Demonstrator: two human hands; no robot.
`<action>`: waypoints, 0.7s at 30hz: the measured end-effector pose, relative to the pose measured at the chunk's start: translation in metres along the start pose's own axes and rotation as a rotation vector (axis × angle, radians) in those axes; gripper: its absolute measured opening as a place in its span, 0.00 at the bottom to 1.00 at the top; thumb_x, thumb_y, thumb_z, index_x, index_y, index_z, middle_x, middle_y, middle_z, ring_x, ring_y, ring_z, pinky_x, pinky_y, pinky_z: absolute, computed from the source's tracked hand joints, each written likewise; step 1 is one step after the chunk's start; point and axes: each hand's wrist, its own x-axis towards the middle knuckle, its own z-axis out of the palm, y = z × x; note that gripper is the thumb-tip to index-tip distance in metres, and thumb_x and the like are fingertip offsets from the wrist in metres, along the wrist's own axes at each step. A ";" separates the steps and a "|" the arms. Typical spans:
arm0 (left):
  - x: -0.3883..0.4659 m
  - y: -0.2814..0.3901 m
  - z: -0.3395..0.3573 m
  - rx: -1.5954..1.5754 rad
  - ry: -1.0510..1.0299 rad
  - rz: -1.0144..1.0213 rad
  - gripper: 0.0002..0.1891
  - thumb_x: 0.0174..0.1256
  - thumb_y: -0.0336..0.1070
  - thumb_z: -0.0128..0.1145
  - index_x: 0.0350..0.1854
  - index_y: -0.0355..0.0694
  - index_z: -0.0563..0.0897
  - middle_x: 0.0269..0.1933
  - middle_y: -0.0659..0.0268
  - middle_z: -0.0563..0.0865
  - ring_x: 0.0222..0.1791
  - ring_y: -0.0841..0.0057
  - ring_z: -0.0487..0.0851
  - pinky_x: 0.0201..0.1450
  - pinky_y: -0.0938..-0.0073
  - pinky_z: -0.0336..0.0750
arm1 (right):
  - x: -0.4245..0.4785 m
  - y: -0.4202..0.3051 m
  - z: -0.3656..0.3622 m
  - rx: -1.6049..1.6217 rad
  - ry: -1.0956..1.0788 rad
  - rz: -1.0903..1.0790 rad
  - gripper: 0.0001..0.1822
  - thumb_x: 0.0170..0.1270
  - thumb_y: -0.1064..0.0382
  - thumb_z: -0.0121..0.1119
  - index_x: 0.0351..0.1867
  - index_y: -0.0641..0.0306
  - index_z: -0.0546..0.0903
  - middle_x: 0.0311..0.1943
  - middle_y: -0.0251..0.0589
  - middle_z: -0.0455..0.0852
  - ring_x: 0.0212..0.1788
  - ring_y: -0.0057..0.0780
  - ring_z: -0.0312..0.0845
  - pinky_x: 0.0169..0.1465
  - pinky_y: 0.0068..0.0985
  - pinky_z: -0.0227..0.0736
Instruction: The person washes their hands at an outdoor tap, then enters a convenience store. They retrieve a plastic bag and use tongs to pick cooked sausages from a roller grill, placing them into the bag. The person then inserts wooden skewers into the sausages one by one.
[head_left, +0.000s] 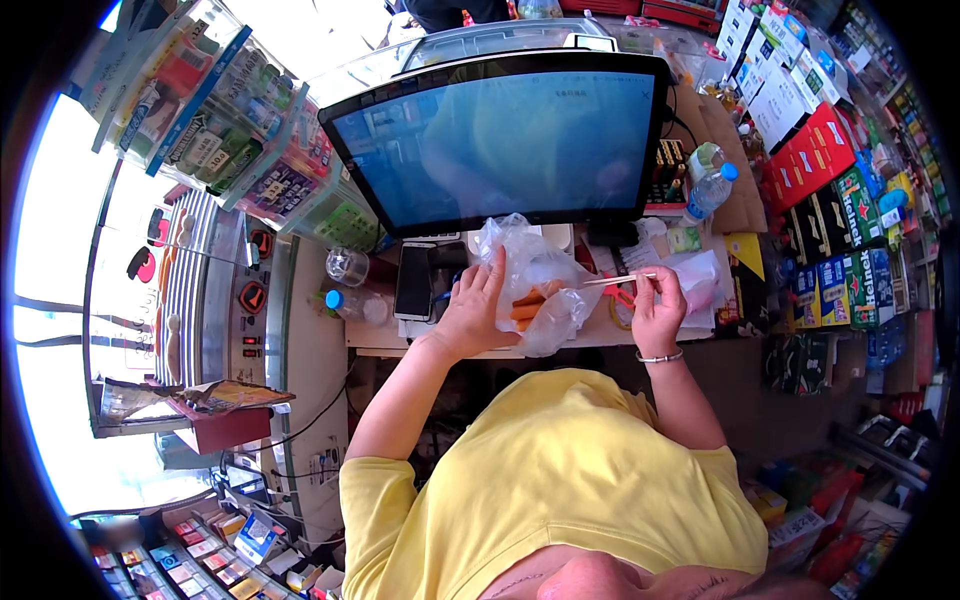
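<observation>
A clear plastic bag (551, 322) rests at the desk's front edge, its mouth crumpled upward. Several orange-brown sausages (528, 309) show through it. My left hand (472, 307) lies against the bag's left side with its fingers spread and its thumb toward the bag's lower part. Between the thumb and fingers of my right hand (658, 304) are thin wooden sticks (619, 280), which point left to the bag's right side. The plastic partly hides their tips. Red-handled scissors (619, 295) lie behind the sticks.
A large monitor (502, 142) stands behind the bag. Left on the desk (382, 339) are a smartphone (412, 281) and a blue-capped bottle (356, 305). A water bottle (709, 196) stands right. A sausage roller grill (195, 285) and stacked drink cartons (825, 217) flank the desk.
</observation>
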 end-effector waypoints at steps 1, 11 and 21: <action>0.001 0.004 -0.007 -0.006 -0.056 -0.013 0.63 0.36 0.37 0.75 0.74 0.42 0.43 0.68 0.48 0.62 0.64 0.47 0.62 0.68 0.58 0.57 | 0.003 0.001 -0.005 -0.072 0.010 -0.071 0.02 0.66 0.72 0.55 0.38 0.67 0.76 0.31 0.36 0.82 0.30 0.20 0.75 0.35 0.20 0.72; -0.002 0.023 -0.020 -0.180 0.316 -0.030 0.39 0.44 0.29 0.69 0.65 0.50 0.69 0.72 0.46 0.51 0.64 0.46 0.65 0.64 0.60 0.65 | -0.017 -0.007 0.031 0.325 -0.072 0.210 0.02 0.63 0.73 0.57 0.35 0.66 0.77 0.29 0.35 0.84 0.26 0.17 0.75 0.28 0.16 0.68; -0.009 0.040 0.006 -0.264 0.468 0.197 0.15 0.48 0.26 0.66 0.42 0.39 0.82 0.37 0.60 0.80 0.39 0.65 0.79 0.38 0.68 0.74 | 0.001 0.000 -0.012 -0.163 -0.011 -0.242 0.05 0.58 0.74 0.58 0.35 0.62 0.77 0.31 0.40 0.84 0.32 0.38 0.81 0.38 0.30 0.71</action>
